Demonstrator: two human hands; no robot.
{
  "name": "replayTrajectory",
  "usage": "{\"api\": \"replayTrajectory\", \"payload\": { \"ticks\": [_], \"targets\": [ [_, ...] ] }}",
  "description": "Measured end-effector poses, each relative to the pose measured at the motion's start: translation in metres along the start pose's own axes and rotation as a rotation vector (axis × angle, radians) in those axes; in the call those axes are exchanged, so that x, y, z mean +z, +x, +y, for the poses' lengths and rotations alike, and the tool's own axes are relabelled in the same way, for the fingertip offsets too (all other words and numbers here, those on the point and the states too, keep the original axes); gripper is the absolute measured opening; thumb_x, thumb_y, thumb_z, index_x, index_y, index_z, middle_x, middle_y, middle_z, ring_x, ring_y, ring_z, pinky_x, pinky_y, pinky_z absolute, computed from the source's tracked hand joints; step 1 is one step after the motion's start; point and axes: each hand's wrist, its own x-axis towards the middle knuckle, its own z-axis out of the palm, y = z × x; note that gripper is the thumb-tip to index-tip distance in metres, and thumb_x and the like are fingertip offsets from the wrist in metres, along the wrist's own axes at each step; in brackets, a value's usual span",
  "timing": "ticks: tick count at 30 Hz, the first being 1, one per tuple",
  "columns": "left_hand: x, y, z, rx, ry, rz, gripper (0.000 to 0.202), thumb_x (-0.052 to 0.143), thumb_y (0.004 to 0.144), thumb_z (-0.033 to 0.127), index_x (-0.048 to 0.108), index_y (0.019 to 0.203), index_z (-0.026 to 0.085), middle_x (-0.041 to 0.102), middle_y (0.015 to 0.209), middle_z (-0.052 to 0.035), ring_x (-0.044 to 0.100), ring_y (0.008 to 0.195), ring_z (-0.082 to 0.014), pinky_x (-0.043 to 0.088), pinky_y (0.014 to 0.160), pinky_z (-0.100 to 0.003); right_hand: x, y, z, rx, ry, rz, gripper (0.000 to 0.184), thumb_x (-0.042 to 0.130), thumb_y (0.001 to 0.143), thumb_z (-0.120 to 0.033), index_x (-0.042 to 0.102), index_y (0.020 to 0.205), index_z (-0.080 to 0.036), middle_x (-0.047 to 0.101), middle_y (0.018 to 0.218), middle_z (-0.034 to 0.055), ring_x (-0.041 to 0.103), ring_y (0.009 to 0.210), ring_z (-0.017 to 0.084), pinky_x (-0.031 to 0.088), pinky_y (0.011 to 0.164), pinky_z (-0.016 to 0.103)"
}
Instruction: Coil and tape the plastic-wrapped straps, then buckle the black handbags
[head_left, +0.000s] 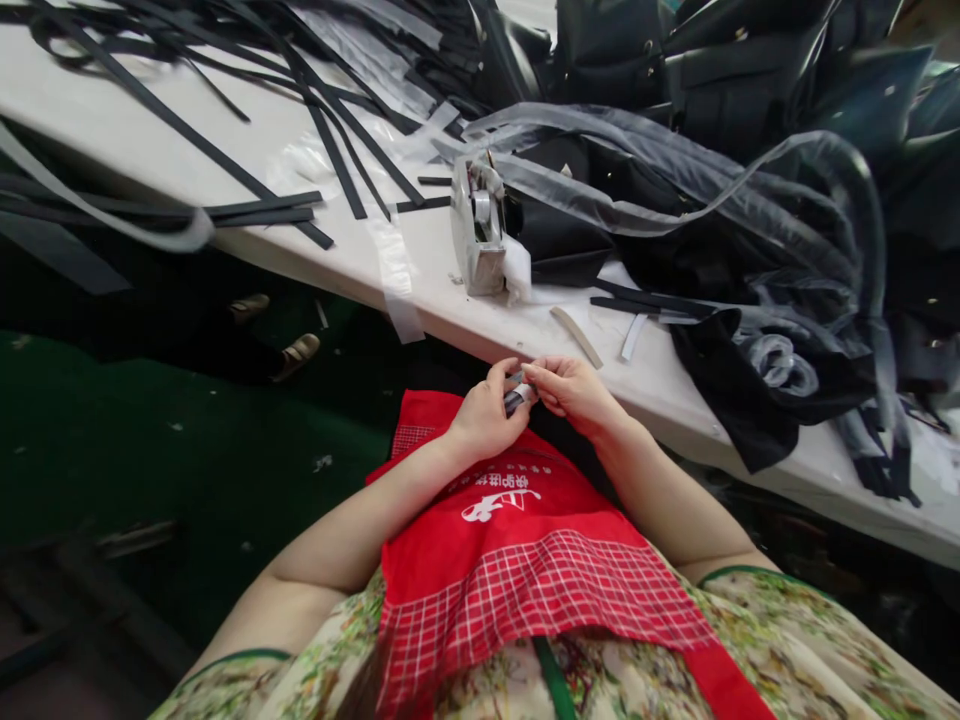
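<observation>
My left hand [489,415] is closed around a small silver-grey piece [519,398] with a pale band, at the table's front edge above a red apron [517,500]. The fingertips of my right hand [571,388] pinch at the same piece from the other side. Fingers cover much of it, so its exact kind does not show. On the table just beyond my hands stands a worn grey device [480,235] with a white round part in it. Two short strips, one beige [576,336] and one white [634,338], lie near my right hand.
Black strips [345,160] are scattered over the white table [247,150] at the left. Clear plastic tubing [675,215] loops across the right side, near a coil [780,362] on black cloth. Shiny black pieces [622,60] pile up behind. Another person's shoes [300,352] show below, left.
</observation>
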Motion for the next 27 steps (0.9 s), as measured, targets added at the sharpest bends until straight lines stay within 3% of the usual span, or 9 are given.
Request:
{"api": "replayTrajectory", "payload": {
  "ticks": [8, 12, 18, 23, 27],
  "targets": [
    [0.008, -0.007, 0.001, -0.036, 0.045, -0.050, 0.070, 0.062, 0.077, 0.023, 0.033, 0.139, 0.010, 0.074, 0.098, -0.0127, 0.070, 0.087, -0.0285, 0.053, 0.078, -0.038, -0.008, 0.008, -0.008, -0.003, 0.034, 0.043, 0.039, 0.075, 0.072, -0.051, 0.062, 0.075, -0.015, 0.036, 0.040, -0.0108, 0.025, 0.031, 0.002, 0.017, 0.030, 0.015],
    [0.011, -0.010, -0.003, -0.039, 0.016, -0.025, 0.075, 0.063, 0.077, 0.023, 0.029, 0.143, 0.012, 0.075, 0.092, -0.0105, 0.071, 0.086, -0.0288, 0.054, 0.077, -0.037, -0.007, 0.008, -0.011, 0.063, -0.018, -0.029, 0.038, 0.072, 0.074, -0.050, 0.064, 0.077, -0.014, 0.039, 0.041, -0.0100, 0.027, 0.030, 0.002, 0.017, 0.030, 0.015],
    [0.009, -0.009, 0.000, -0.037, -0.089, 0.011, 0.072, 0.066, 0.076, 0.023, 0.035, 0.140, 0.014, 0.074, 0.096, -0.0104, 0.071, 0.086, -0.0267, 0.053, 0.081, -0.036, -0.008, 0.011, -0.005, 0.099, -0.126, -0.117, 0.034, 0.071, 0.076, -0.048, 0.065, 0.079, -0.014, 0.046, 0.042, -0.0088, 0.029, 0.029, 0.002, 0.015, 0.028, 0.015],
    [0.010, -0.007, 0.000, -0.049, -0.073, 0.035, 0.067, 0.066, 0.076, 0.026, 0.039, 0.137, 0.013, 0.073, 0.101, -0.0128, 0.071, 0.086, -0.0256, 0.054, 0.076, -0.034, -0.010, 0.011, -0.005, 0.123, -0.202, -0.201, 0.035, 0.069, 0.077, -0.048, 0.066, 0.078, -0.013, 0.049, 0.043, -0.0076, 0.028, 0.028, 0.002, 0.013, 0.028, 0.016],
    [0.005, -0.002, -0.003, 0.031, -0.063, -0.002, 0.041, 0.059, 0.081, 0.023, 0.056, 0.122, 0.017, 0.073, 0.099, -0.0081, 0.070, 0.086, -0.0227, 0.054, 0.076, -0.031, -0.011, 0.005, -0.007, 0.144, -0.160, -0.206, 0.035, 0.070, 0.075, -0.048, 0.066, 0.078, -0.014, 0.048, 0.043, -0.0085, 0.027, 0.029, 0.002, 0.012, 0.028, 0.016]
  ]
}}
